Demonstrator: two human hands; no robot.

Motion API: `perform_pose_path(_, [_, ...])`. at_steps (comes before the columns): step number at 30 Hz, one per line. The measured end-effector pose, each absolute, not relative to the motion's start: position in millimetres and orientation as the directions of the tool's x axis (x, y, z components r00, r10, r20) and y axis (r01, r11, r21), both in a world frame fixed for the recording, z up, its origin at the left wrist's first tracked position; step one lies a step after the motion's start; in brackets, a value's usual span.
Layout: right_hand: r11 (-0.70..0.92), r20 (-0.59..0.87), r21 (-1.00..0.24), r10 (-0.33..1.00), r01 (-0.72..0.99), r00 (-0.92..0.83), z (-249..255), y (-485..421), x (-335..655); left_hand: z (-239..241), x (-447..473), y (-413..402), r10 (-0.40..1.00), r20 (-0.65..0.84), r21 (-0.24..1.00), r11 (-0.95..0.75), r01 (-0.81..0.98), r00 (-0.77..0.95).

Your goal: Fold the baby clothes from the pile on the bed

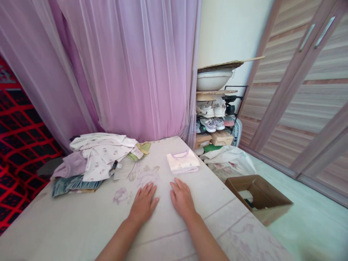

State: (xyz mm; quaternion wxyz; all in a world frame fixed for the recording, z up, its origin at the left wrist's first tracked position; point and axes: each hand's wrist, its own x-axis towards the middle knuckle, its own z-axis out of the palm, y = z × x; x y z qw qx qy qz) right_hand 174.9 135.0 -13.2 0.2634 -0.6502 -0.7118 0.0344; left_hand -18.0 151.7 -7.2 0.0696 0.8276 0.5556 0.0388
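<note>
My left hand (143, 203) lies flat, palm down, on the pale flower-patterned sheet (81, 221), its fingers stretched forward and nothing in it. Beside it to the right, my right hand (182, 199) rests the same way, also holding nothing. Just beyond the right fingertips sits a neatly folded white garment (183, 162) with a lilac neckline. Farther off at the left is a loose heap of clothes: a white printed garment (100, 156) on top, a lilac piece (71, 165), blue denim (77, 184) underneath and a yellow-green piece (144, 148) at its right end.
A purple curtain (130, 72) hangs behind the bed-like surface. On the right stand a shoe rack (239, 98) with shoes and a white basin (213, 80), an open cardboard box (272, 206) on the floor, and a wooden wardrobe (304, 94). Red-and-black fabric (21, 156) is at far left.
</note>
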Motion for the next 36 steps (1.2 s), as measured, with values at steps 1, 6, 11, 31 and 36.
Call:
perform_pose_path(1, [0.143, 0.298, -0.386, 0.954, 0.911, -0.023, -15.0, 128.6, 172.7, -5.4, -21.5, 141.7, 0.931, -0.019, 0.14, -0.358, 0.923, 0.363])
perform_pose_path(6, [0.113, 0.228, -0.367, 0.973, 0.923, -0.028, -21.1, 93.3, 161.1, 6.2, -28.1, 102.3, 0.962, -0.063, 0.109, -0.259, 0.96, 0.266])
perform_pose_path(11, [0.12, 0.243, -0.342, 0.969, 0.932, -0.036, -32.6, 53.6, 150.4, 6.7, -40.9, 63.8, 0.971, -0.07, 0.112, -0.221, 0.969, 0.229])
perform_pose_path(31, [0.156, 0.374, -0.255, 0.926, 0.954, -0.051, -16.4, 24.1, 146.9, 7.2, -67.5, -19.0, 0.99, 0.011, 0.164, -0.143, 0.976, 0.143])
perform_pose_path(36, [0.189, 0.406, -0.252, 0.911, 0.949, -0.073, -30.2, 28.1, 153.4, 5.2, -68.5, -22.2, 0.99, -0.002, 0.214, -0.134, 0.968, 0.138])
